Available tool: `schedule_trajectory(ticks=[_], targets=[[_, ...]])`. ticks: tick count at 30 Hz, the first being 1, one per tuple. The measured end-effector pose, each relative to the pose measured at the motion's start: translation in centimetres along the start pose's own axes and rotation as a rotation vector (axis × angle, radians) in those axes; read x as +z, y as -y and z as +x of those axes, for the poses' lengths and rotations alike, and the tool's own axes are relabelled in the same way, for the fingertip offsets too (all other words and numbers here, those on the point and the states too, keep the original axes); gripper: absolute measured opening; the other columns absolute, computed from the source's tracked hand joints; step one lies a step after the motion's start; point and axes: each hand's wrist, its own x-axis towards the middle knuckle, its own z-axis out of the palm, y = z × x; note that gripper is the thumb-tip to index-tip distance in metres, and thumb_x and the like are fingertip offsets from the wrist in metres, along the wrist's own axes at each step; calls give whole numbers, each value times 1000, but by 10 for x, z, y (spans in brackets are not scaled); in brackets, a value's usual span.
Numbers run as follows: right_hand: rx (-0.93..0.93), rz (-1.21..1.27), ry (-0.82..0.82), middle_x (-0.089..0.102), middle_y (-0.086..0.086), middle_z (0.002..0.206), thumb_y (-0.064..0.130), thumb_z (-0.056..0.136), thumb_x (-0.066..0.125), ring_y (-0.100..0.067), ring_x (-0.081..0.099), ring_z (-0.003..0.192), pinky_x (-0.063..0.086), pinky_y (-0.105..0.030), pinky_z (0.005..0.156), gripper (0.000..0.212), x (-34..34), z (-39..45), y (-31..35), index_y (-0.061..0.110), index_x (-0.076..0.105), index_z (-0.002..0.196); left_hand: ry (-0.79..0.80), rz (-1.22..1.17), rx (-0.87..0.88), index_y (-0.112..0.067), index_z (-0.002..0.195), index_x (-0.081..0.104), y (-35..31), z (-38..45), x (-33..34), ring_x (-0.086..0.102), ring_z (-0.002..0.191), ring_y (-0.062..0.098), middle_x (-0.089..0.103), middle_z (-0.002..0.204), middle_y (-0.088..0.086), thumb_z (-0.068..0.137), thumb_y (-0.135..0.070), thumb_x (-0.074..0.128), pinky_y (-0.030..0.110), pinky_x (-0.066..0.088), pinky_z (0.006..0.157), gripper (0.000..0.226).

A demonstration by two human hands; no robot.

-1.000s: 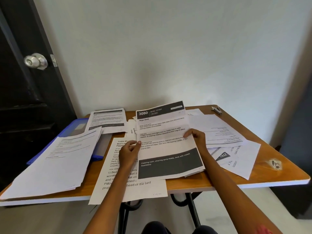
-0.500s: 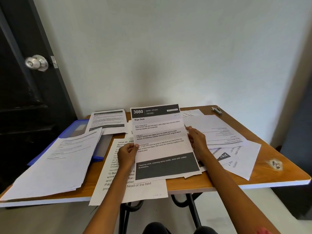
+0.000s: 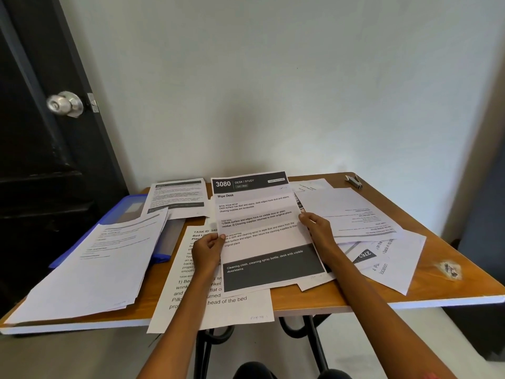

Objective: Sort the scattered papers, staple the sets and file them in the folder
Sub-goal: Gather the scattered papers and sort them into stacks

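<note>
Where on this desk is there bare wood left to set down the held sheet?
Bare wood shows along the right edge of the desk, between the stapler and the front corner, broken only by a small scrap. A thin strip lies between the left stack and the bed sheet. Centre and left are crowded with papers.

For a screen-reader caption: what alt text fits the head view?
Both hands, left and right, hold a "Wipe Desk" sheet by its side edges over a wooden table strewn with papers. A blue folder lies left, a stapler at the far right corner.
</note>
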Motion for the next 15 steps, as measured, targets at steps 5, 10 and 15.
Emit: schedule_trajectory(ticks=[5, 10, 15], targets=[[19, -151, 26, 66, -14, 106, 2, 89, 54, -21, 66, 81, 56, -25, 66, 26, -2, 2, -4, 5, 61, 114, -18, 86, 33, -9, 88, 62, 0, 0, 3, 65, 78, 20, 67, 91, 7, 90, -14, 60, 25, 54, 62, 6], [15, -219, 4, 66, -15, 112, 5, 88, 56, -28, 66, 90, 56, -35, 77, 30, -4, 5, -5, 5, 60, 118, 7, 189, 52, -3, 102, 65, 3, 2, 3, 63, 77, 18, 68, 101, 10, 90, -16, 60, 24, 52, 61, 19], [34, -237, 7, 65, -13, 110, 5, 88, 57, -16, 64, 77, 53, -23, 64, 29, -3, 4, -5, 6, 60, 118, 1, 221, 58, -4, 108, 64, 2, 3, 3, 63, 78, 17, 68, 107, 12, 89, -17, 60, 19, 49, 57, 23]])
